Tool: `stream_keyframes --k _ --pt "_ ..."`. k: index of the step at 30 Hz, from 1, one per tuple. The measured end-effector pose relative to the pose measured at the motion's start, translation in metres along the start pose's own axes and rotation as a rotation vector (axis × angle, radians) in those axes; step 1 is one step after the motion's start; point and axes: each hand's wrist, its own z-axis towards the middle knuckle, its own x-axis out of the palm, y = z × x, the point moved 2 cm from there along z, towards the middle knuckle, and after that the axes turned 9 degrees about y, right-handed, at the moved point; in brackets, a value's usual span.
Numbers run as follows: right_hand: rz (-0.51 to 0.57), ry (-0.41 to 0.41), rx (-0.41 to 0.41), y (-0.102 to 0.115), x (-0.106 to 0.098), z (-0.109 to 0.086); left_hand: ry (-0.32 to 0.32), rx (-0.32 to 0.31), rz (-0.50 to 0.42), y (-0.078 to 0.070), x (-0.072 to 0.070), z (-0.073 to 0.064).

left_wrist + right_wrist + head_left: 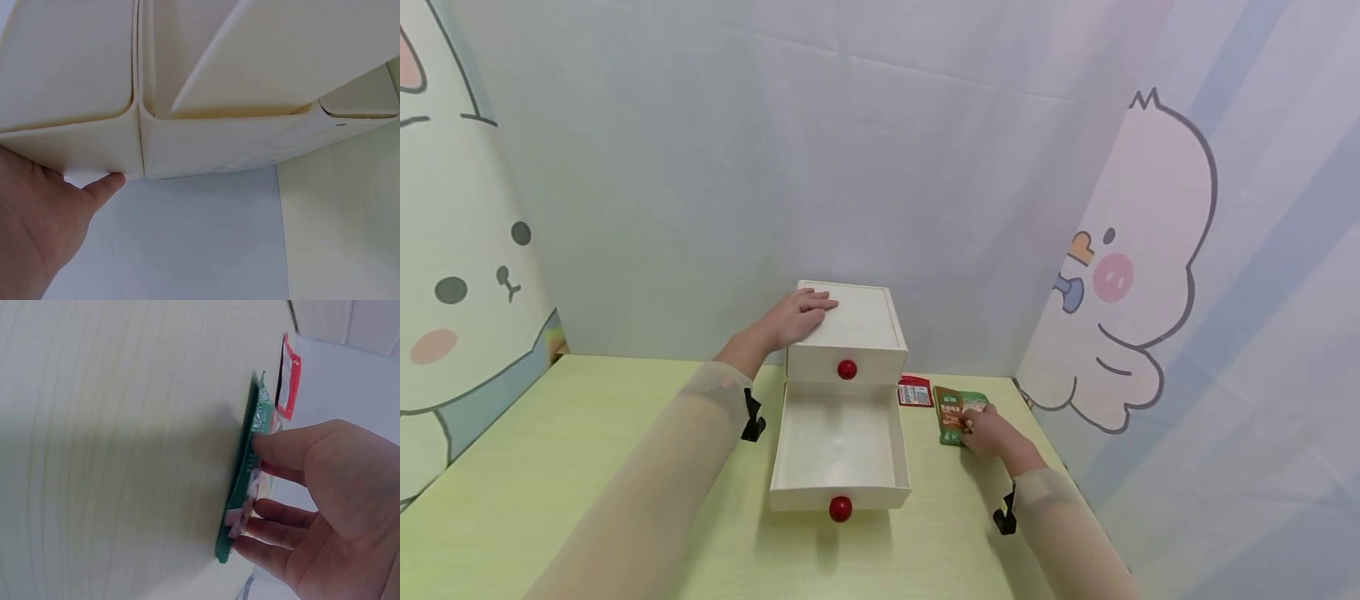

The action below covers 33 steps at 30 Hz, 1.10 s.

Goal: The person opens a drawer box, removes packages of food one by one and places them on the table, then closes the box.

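A white two-drawer box [861, 321] stands near the back of the table, its lower drawer [801, 501] pulled out with nothing visible inside. The upper drawer [811, 363] is closed. On the box's top and left edge rests my left hand [795, 318], fingers extended, its thumb against the side in the left wrist view. At the right, my right hand [995, 433] pinches a green and brown food packet [950, 407] that lies on the table. The thumb and bent fingertips press on the packet in the right wrist view.
Between the box and the green packet lies a red and white packet [915, 392]. Red round knobs [840, 509] stick out from both drawer fronts. A curtain [700, 167] with cartoon animals closes off the back and sides of the light yellow table [625, 433].
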Motion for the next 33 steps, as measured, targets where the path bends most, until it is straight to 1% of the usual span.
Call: stream_keyframes --k 3,8,16,22,27,33 --pt "0.019 -0.012 0.011 -0.002 0.001 0.006 0.002 -0.004 -0.002 0.001 -0.001 -0.001" --pt "0.015 -0.026 0.023 -0.001 0.001 0.012 0.002 -0.010 -0.009 0.001 -0.002 -0.002" --pt "0.069 0.006 0.120 0.000 0.001 0.019 0.001 -0.016 -0.005 0.000 -0.003 -0.004" --pt "0.080 0.012 0.155 -0.004 0.003 0.029 -0.001 -0.019 0.000 -0.001 -0.003 -0.004" --pt "0.080 0.005 0.156 -0.006 0.005 0.031 0.005 -0.016 0.018 -0.001 -0.003 -0.004" --pt "0.103 0.008 0.157 -0.008 0.006 0.030 0.005 -0.012 0.002 -0.001 -0.001 -0.002"
